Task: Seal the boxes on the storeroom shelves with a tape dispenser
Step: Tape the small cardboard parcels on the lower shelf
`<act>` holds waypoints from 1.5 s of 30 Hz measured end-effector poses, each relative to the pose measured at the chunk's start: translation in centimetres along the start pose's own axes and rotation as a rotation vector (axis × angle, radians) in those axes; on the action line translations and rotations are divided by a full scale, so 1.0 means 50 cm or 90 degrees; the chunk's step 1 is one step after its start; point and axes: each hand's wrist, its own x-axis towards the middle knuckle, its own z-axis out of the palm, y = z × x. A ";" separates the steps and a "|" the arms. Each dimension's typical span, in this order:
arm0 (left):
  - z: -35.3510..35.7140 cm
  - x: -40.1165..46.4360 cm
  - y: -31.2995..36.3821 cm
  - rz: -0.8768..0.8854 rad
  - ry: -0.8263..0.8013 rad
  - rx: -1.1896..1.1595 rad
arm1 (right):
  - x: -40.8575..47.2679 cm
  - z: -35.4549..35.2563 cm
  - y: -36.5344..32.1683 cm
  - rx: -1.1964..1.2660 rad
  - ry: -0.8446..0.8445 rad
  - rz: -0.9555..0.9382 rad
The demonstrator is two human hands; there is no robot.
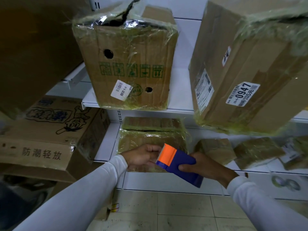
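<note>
My right hand (pixel 205 165) wraps its fingers around the blue tape dispenser (pixel 179 164) so it stays steady. My left hand (pixel 141 155) pinches at its orange toothed end, likely to pull tape free. Just behind sits a small wrapped box (pixel 151 135) on the lower shelf (pixel 106 144). Bigger boxes (pixel 130 64) wait higher up.
</note>
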 end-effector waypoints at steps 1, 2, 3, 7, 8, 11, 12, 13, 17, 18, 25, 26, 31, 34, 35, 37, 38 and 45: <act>0.001 0.000 0.002 0.002 -0.001 -0.009 | 0.001 0.004 -0.001 0.000 0.001 -0.004; 0.002 -0.001 0.003 0.004 -0.004 -0.013 | 0.001 0.009 -0.001 -0.003 0.005 -0.009; 0.004 -0.001 0.005 0.010 -0.011 -0.008 | 0.002 0.013 -0.002 -0.004 0.012 -0.015; 0.011 -0.001 0.004 0.028 -0.037 0.055 | 0.002 0.024 -0.010 -0.012 0.024 -0.035; 0.011 -0.001 0.005 0.031 -0.037 0.063 | 0.000 0.024 -0.011 -0.012 0.021 -0.037; 0.017 -0.001 0.013 0.037 -0.037 0.088 | -0.006 0.020 -0.010 -0.011 0.021 -0.037; 0.019 -0.001 0.016 0.036 -0.034 0.095 | -0.008 0.019 -0.010 -0.010 0.019 -0.037; 0.019 -0.002 0.016 0.032 -0.033 0.101 | -0.010 0.018 -0.011 -0.008 0.018 -0.037; 0.022 -0.007 0.015 0.023 -0.041 0.126 | -0.021 0.019 -0.020 -0.011 0.001 -0.046; 0.023 -0.007 0.016 0.021 -0.041 0.134 | -0.023 0.020 -0.021 -0.014 -0.002 -0.049; 0.034 -0.007 0.020 0.052 -0.046 0.201 | -0.036 0.024 -0.031 -0.031 -0.021 -0.060; 0.032 -0.009 0.020 0.053 -0.049 0.218 | -0.038 0.025 -0.034 -0.039 -0.027 -0.062; 0.038 -0.015 0.034 0.055 -0.049 0.236 | -0.048 0.025 -0.044 -0.093 -0.050 -0.074; 0.046 -0.016 0.037 0.052 -0.059 0.229 | -0.055 0.026 -0.049 -0.136 -0.069 -0.084; 0.047 -0.015 0.037 0.049 -0.063 0.228 | -0.056 0.027 -0.050 -0.147 -0.070 -0.086; 0.047 -0.015 0.036 0.048 -0.068 0.233 | -0.058 0.029 -0.050 -0.156 -0.065 -0.091; 0.046 -0.015 0.034 0.046 -0.071 0.241 | -0.058 0.030 -0.050 -0.154 -0.063 -0.093; 0.039 -0.013 0.021 0.042 -0.054 0.265 | -0.056 0.028 -0.048 -0.173 -0.058 -0.115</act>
